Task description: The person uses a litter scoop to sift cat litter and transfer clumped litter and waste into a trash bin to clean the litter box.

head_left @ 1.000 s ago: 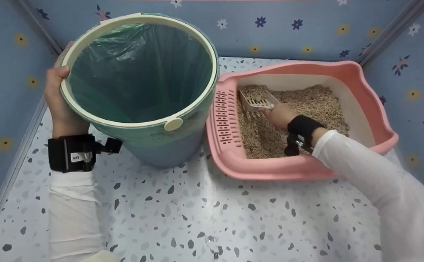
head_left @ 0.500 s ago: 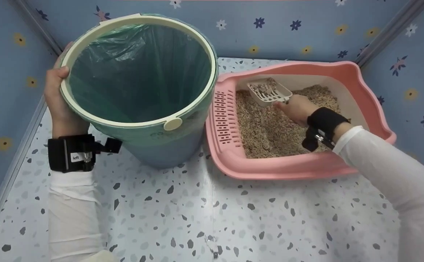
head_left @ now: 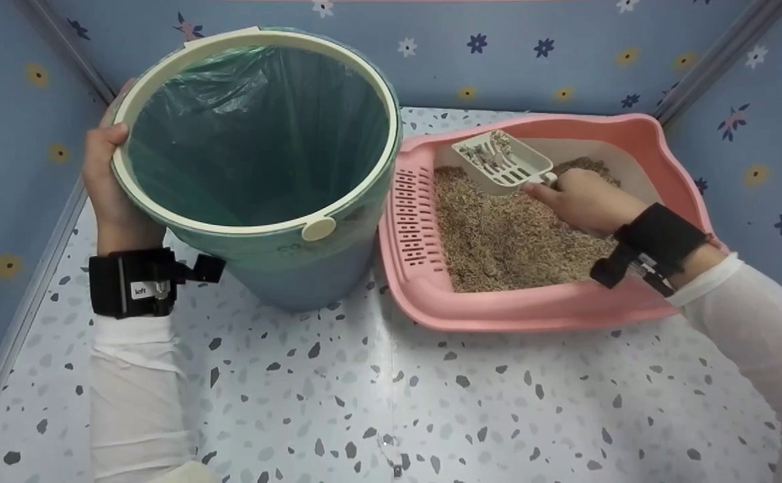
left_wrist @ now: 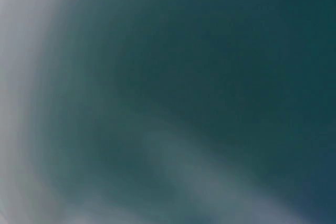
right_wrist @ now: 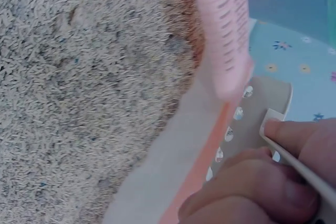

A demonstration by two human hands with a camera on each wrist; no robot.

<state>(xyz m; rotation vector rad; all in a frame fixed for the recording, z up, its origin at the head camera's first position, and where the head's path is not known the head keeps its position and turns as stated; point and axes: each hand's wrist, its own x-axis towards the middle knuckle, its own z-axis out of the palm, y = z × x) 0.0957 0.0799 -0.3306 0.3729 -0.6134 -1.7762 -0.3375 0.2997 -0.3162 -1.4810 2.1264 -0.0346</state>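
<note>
My right hand grips the handle of a slotted, off-white litter scoop, held above the pellet litter in a pink litter box. Some litter lies at the scoop's far left end, and its slots show bare near the handle. In the right wrist view, the thumb lies along the handle with the fingers curled beneath. My left hand holds the left rim of a trash can, thumb over the edge. A green plastic bag lines the can. The left wrist view is a dark green blur.
The can stands directly left of the litter box, near its perforated pink ledge. Blue flowered panels enclose the back and both sides. The speckled floor stretches out in front.
The scoop has risen out of the litter, moving slightly right and toward the back wall. Much of its load has dropped through the slots. My left hand and the can stay put.
</note>
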